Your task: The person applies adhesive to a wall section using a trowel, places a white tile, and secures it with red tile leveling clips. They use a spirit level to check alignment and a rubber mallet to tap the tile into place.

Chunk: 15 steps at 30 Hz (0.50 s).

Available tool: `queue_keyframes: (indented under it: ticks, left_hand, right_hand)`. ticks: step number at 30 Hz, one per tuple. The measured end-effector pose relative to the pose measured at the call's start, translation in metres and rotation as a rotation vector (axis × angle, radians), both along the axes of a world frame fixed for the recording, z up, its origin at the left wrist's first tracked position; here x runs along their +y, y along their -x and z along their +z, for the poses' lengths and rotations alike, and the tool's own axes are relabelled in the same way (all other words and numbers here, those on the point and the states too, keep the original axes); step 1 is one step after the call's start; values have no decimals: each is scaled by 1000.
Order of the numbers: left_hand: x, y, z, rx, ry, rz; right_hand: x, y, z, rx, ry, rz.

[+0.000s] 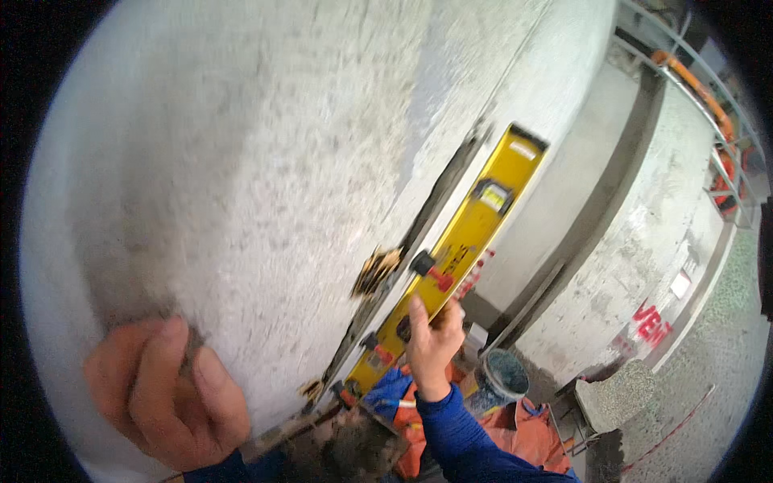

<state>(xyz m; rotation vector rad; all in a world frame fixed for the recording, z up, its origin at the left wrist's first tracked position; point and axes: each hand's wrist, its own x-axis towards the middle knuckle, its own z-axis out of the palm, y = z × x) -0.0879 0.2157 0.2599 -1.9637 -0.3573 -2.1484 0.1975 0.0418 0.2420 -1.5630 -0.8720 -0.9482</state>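
From the head camera we are right up against a rough grey plastered wall [266, 161], which fills most of the picture. Our left hand [165, 394] sits low on the left, pressed against the plaster, its fingers [157, 362] curled close together; something may be tucked under them, but the blur there is too heavy for us to say, so we cannot tell what, if anything, they hold.

Over on the right, our right hand [432, 342] comes up out of a blue sleeve [463, 439] and its fingers [419, 322] are wrapped round the lower part of a long yellow spirit level [471, 237]. The level runs slantwise from lower left to upper right and lies along a dark straight strip [439, 189] at the wall's corner edge. Small clamps with red and black knobs [431, 270] sit on the level just above the hand, and another is below it. A brownish bracket [376, 270] clings to the strip, just left of the level.

Down beyond the hand there is a round bucket [501, 377] with grey matter in it, an orange garment [527, 435] beside it, and someone's blue-gloved hand [386, 390] touching the level's lower end. Further right, a lower concrete wall with red lettering [652, 322] runs away from us, a speckled floor [717, 354] beside it, and an orange pipe [700, 88] along the metal railing [725, 137] at the top right.
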Motion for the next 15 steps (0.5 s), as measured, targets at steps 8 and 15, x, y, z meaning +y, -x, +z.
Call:
queue_keyframes:
  ticks: [8,15]
  left_hand:
    - [-4,-3,9,-3,-10,-29]
    - [-6,-5,14,-2,16,-11]
  right_hand:
    - [2,-6,2,61,-15,131]
    - [5,-2,1,33,-50,150]
